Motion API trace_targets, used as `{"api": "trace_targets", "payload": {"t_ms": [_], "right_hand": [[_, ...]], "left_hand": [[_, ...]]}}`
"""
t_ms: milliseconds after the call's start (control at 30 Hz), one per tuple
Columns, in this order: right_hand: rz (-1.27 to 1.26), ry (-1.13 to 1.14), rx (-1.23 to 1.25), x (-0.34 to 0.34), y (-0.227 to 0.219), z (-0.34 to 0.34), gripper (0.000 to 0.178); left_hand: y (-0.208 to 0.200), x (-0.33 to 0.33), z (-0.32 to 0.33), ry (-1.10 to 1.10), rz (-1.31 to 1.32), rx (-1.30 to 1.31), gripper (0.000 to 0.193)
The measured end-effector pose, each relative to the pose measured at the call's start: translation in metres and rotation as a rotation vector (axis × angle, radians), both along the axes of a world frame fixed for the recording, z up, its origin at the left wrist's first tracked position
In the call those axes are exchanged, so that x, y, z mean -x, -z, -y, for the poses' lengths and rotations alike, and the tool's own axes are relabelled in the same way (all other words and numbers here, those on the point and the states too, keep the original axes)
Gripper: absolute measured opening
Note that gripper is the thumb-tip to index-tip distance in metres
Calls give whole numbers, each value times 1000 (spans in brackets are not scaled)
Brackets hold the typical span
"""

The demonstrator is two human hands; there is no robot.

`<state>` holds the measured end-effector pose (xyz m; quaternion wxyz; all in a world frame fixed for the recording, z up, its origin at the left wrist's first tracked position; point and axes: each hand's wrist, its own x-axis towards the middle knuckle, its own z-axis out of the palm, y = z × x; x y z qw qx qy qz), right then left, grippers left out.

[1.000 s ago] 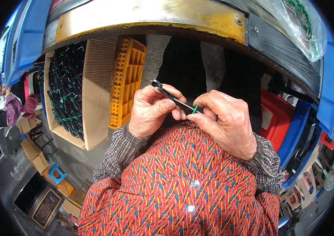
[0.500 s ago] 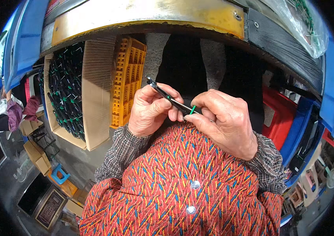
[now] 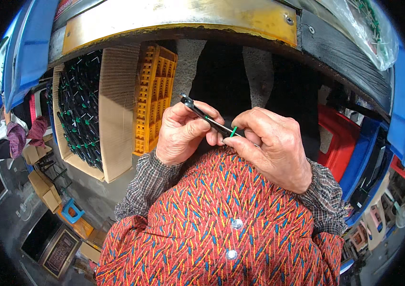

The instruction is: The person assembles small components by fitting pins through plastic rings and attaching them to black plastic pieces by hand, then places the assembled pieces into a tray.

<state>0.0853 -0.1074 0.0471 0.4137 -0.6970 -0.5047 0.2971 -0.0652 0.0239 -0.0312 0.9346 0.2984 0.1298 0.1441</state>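
Right, you had both hands up in front of your apron (image 3: 212, 205), working close together. Your left hand (image 3: 183, 133) held a slim black handle (image 3: 212, 121), thumb pressed on one side and fingers curled round the other, and the handle slanted from a knobbed upper end down toward your right. Over on that side your right hand (image 3: 278, 145) had thumb and forefinger nearly together, pinching at a small green strip (image 3: 234, 131) that stood across the handle's lower end; it looked to be touching the handle, though your fingertips covered the join and I couldn't swear to it.

Beyond your left wrist stood a cardboard box (image 3: 119, 109), packed with black pieces (image 3: 79, 112) showing green and pale bits, and just beside it an orange crate (image 3: 154, 100) rested on its side. Across the top ran the worn bench edge (image 3: 178, 24), with a clear plastic bag (image 3: 379, 45) at its right end. Off to your right sat something red (image 3: 338, 140) next to a blue bin (image 3: 355, 169).
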Motion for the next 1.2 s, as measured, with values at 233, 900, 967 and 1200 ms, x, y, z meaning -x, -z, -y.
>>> {"api": "trace_targets", "payload": {"t_ms": [233,900,967,1200], "right_hand": [[-39,66,-34,2,5,-1,18],[27,43,84,-1,1,1,20],[-84,52,149,-3,1,1,20],[1,36,73,-3,8,2,19]], "left_hand": [[-5,-1,-3,-16,-47,-80,16],[-12,1,-13,91,-201,-295,14],[-13,0,-12,89,-204,-297,14],[-19,-3,-10,58,-305,-457,13]]}}
